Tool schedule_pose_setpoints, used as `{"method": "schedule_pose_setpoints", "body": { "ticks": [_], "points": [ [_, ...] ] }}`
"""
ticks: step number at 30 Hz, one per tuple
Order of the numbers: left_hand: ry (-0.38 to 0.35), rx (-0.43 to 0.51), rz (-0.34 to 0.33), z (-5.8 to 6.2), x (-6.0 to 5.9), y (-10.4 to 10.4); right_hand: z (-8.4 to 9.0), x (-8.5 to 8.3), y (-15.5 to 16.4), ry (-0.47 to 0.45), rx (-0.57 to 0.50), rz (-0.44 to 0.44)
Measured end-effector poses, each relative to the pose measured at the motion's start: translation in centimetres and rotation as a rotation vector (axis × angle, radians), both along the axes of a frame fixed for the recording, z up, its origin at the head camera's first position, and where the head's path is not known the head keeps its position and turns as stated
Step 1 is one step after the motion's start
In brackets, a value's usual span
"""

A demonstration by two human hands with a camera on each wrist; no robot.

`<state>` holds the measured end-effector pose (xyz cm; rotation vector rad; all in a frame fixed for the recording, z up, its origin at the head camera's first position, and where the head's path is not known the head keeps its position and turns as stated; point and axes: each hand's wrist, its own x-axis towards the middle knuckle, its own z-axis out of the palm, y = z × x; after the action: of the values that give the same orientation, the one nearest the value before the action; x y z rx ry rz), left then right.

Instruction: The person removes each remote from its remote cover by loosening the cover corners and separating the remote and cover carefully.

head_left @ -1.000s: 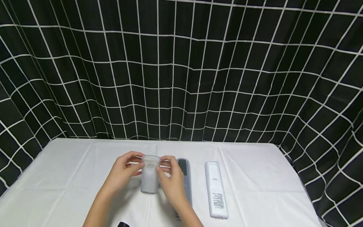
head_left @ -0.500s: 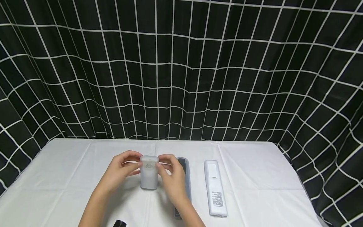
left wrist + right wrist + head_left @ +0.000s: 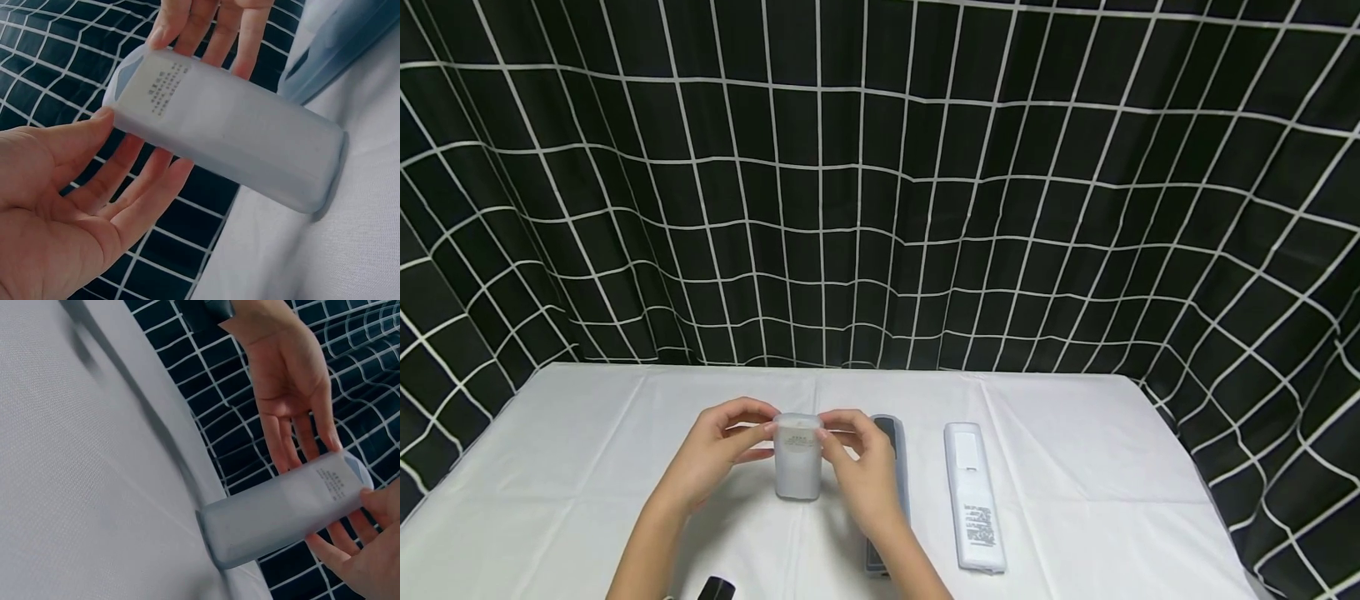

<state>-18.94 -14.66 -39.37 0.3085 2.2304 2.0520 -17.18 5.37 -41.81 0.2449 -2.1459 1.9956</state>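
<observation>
Between both hands a white remote control in a frosted cover stands on its end on the white cloth. A printed label shows near its upper end. My left hand pinches its left edge near the top with thumb and fingertips. Opposite, my right hand pinches the right edge at about the same height. In the left wrist view the covered remote has its lower end touching the cloth. The right wrist view shows the same remote with fingers spread behind it. Its far face is hidden.
Partly behind my right forearm lies a grey remote with a dark screen. Farther right, a white remote lies back side up. A black object shows at the bottom edge. A black gridded curtain hangs behind the table.
The held remote has come slightly more upright, and its label face looks more foreshortened. Both hands keep their hold near its top. The other remotes have not moved on the cloth.
</observation>
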Motion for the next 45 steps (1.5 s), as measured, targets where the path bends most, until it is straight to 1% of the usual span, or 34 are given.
{"method": "schedule_pose_setpoints", "body": {
  "ticks": [6,15,20,29,37,45],
  "points": [
    [0.015,0.012,-0.024,-0.03,-0.04,-0.03,0.01,0.05,0.07,-0.008,-0.006,-0.001],
    [-0.001,-0.019,-0.025,-0.03,-0.16,-0.11,0.18,0.21,0.16,0.006,-0.024,0.002],
    [0.003,-0.015,-0.034,0.03,-0.21,-0.06,0.18,0.1,0.22,-0.015,-0.034,0.002],
    [0.004,-0.02,-0.047,-0.27,-0.43,0.15,0.13,0.07,0.26,-0.042,-0.076,-0.013],
    [0.004,-0.038,-0.038,-0.39,-0.41,0.42,0.15,0.14,0.1,-0.066,-0.071,-0.039],
    [-0.023,-0.041,-0.023,-0.88,-0.65,0.33,0.0,0.02,0.05,-0.078,-0.078,-0.042]
  ]
}}
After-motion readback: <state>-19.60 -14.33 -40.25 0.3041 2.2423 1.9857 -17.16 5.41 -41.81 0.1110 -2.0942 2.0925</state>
